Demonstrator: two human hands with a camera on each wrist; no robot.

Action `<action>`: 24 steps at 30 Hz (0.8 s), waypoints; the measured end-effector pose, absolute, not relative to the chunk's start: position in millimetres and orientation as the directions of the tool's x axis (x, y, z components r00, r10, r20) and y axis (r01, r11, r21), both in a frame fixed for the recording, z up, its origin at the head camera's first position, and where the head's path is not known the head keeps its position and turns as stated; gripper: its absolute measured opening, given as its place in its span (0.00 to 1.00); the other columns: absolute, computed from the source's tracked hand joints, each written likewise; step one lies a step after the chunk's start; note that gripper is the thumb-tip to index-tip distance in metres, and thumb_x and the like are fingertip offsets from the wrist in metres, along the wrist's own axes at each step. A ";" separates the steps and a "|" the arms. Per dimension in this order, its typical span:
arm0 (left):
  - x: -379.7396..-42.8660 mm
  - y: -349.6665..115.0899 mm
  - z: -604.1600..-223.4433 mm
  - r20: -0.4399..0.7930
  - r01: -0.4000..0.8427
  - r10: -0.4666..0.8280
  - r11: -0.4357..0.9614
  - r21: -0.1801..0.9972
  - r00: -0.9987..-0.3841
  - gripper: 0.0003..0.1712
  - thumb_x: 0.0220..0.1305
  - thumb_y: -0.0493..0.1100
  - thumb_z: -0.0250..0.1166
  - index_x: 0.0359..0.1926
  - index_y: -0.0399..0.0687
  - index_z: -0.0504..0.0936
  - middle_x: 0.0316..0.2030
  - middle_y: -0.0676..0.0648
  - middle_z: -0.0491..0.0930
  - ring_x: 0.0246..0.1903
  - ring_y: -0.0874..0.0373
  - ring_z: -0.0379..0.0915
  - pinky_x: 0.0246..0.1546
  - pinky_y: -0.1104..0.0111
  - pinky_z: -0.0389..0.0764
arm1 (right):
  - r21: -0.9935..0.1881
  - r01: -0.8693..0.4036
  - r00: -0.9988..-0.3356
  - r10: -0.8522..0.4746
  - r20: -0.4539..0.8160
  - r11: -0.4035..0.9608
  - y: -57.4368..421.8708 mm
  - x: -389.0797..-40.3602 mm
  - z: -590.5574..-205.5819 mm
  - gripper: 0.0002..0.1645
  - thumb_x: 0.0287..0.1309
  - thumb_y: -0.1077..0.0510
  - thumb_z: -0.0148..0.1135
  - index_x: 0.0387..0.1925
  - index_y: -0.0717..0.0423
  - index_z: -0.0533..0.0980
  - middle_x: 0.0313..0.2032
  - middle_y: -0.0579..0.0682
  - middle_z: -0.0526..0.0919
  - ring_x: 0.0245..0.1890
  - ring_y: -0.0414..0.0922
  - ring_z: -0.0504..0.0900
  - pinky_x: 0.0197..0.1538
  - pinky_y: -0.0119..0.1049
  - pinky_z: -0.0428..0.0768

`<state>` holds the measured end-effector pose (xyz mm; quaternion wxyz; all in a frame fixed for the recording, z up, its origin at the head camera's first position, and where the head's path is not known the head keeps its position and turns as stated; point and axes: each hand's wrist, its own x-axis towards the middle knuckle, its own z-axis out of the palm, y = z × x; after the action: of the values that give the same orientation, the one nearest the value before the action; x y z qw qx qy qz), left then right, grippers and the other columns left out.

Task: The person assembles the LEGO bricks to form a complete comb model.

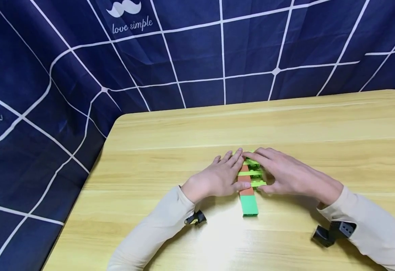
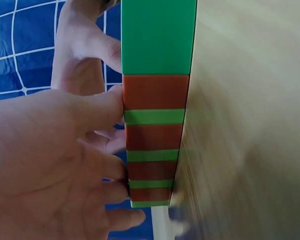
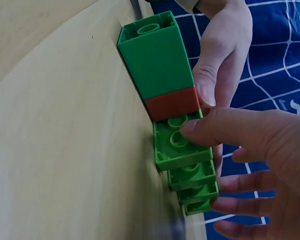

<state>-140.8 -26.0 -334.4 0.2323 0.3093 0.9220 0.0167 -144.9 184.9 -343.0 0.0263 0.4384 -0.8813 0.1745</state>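
A stack of toy building bricks lies on its side on the table. It has a dark green brick [image 1: 249,205] at the near end, then orange bricks [image 1: 245,180] alternating with light green plates [image 1: 257,173] that jut out to the right. My left hand [image 1: 218,180] rests along the left side, fingers fairly straight, its thumb [image 2: 107,102] touching the nearest orange brick. From the right, my right hand [image 1: 290,175] holds the stack with bent fingers. Its thumb [image 3: 215,127] presses the nearest green plate [image 3: 182,142], and the other fingertips reach the farther plates.
The wood-grain table [image 1: 170,143] spreads around the hands. Behind it and to its left hangs a dark blue cloth [image 1: 197,52] with white lines. Black wrist cameras [image 1: 333,231] are strapped over the light sleeves [image 1: 153,229].
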 end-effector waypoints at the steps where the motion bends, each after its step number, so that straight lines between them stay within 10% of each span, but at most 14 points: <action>1: -141.3 -26.4 -334.4 -0.421 0.565 0.582 0.805 0.178 -0.696 0.48 0.69 0.69 0.38 0.75 0.47 0.33 0.75 0.49 0.25 0.74 0.50 0.25 0.72 0.54 0.39 | -0.282 -0.779 -0.618 -0.762 0.191 0.561 184.7 -144.3 -342.4 0.55 0.36 0.50 0.79 0.66 0.64 0.64 0.50 0.54 0.76 0.50 0.51 0.75 0.53 0.52 0.77; 24: -143.2 -27.8 -331.8 -0.412 0.551 0.580 0.810 0.200 -0.703 0.51 0.69 0.69 0.41 0.75 0.42 0.34 0.74 0.44 0.25 0.73 0.54 0.21 0.73 0.59 0.37 | -0.383 -0.592 -0.717 -0.681 -0.153 0.709 192.9 -139.9 -333.7 0.65 0.53 0.23 0.52 0.73 0.67 0.48 0.73 0.66 0.47 0.71 0.63 0.50 0.69 0.60 0.56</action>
<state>-143.2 -27.8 -331.8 0.2335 0.3064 0.9223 0.0311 -139.9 192.9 -333.7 -0.1429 0.3482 -0.9133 0.1553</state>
